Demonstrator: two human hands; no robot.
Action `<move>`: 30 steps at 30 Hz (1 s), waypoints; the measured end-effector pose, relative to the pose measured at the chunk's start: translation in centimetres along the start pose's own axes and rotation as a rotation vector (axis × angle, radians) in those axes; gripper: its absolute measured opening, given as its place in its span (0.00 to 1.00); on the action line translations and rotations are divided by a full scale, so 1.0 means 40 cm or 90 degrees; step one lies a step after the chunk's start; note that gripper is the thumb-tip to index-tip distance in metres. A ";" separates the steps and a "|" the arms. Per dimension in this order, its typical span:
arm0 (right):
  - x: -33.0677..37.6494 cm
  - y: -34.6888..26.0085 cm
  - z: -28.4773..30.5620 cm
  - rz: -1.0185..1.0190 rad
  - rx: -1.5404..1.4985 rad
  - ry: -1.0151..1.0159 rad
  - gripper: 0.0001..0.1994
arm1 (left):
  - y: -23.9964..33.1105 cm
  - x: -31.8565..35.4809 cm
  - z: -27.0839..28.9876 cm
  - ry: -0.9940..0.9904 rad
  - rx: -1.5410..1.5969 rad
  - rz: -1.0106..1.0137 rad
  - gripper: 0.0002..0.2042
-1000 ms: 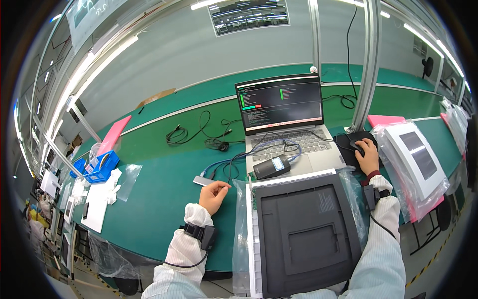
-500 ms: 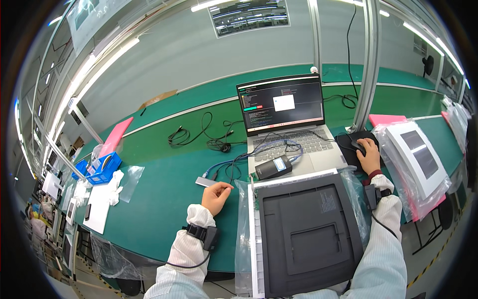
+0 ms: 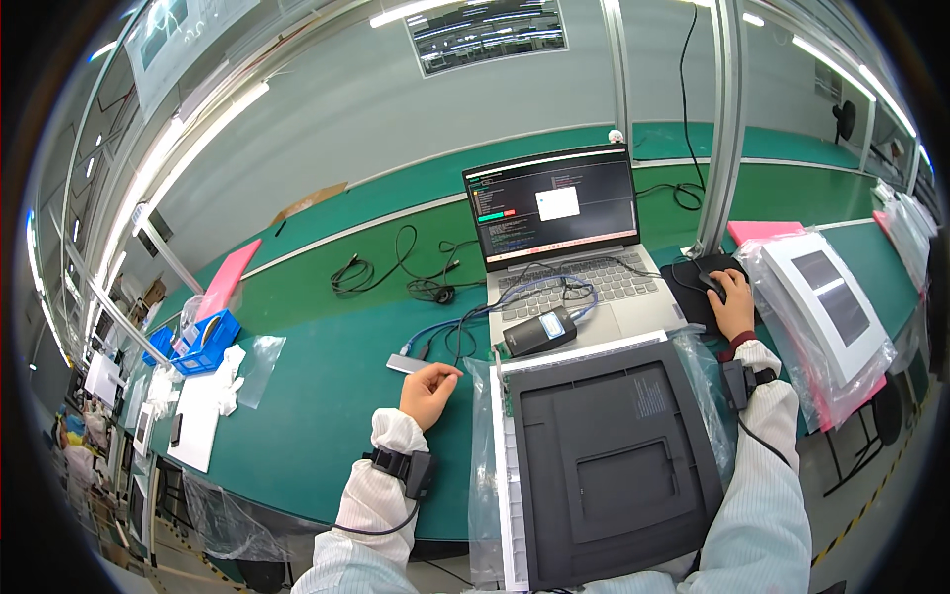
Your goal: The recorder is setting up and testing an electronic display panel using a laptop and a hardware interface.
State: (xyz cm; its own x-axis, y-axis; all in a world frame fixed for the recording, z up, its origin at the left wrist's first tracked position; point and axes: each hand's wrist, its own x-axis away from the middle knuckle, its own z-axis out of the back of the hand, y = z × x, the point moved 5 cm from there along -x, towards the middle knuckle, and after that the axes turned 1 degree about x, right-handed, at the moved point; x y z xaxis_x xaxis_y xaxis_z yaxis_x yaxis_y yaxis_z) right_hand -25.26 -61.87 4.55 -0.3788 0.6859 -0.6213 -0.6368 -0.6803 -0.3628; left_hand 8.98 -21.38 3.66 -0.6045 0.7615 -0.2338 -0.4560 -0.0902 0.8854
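My right hand is curved over a dark computer mouse on a black mouse pad. Curled loosely, with no object visible in it, my left hand rests on the green table beside a small grey hub. Between my forearms lies a large black panel with a recessed rectangle, set in a white frame over clear plastic film. Beyond it stands an open laptop, its screen showing a small white pop-up window. A black box-shaped adapter with a blue cable lies over the laptop's front left.
Black cables lie left of the laptop. A bagged white panel with a dark window rests on pink foam at right. Blue bins and a white board sit at left. A metal post rises behind the mouse pad.
The whole view has shifted slightly, with the scene a little further left. Both hands keep their places, the right on the mouse and the left on the table.
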 end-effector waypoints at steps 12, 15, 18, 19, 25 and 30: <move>-0.019 0.023 0.005 -0.033 -0.009 0.095 0.16 | 0.047 0.001 -0.011 -0.007 -0.109 -0.110 0.04; -0.033 -0.022 0.082 0.043 -0.041 0.082 0.12 | 0.058 0.007 -0.015 -0.011 -0.089 -0.112 0.04; -0.030 -0.162 0.190 0.046 -0.171 0.023 0.07 | 0.067 0.015 -0.027 -0.022 -0.062 -0.115 0.04; -0.018 -0.241 0.216 0.092 -0.220 -0.061 0.06 | 0.078 0.025 -0.035 -0.043 -0.072 -0.119 0.04; 0.132 -0.629 0.309 0.477 -0.212 -0.353 0.11 | 0.121 0.065 -0.081 -0.139 -0.126 -0.152 0.06; 0.217 -0.772 0.210 0.603 -0.235 -0.403 0.14 | 0.137 0.070 -0.093 -0.155 -0.193 -0.203 0.08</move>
State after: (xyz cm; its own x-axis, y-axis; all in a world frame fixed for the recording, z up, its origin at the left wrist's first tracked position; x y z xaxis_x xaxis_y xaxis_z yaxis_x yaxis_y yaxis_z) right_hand -14.55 -32.74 16.19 -0.9224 -0.1934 -0.3344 0.2661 -0.9456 -0.1872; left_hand 2.36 -22.15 6.35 -0.2499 0.9061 -0.3414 -0.7846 0.0171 0.6198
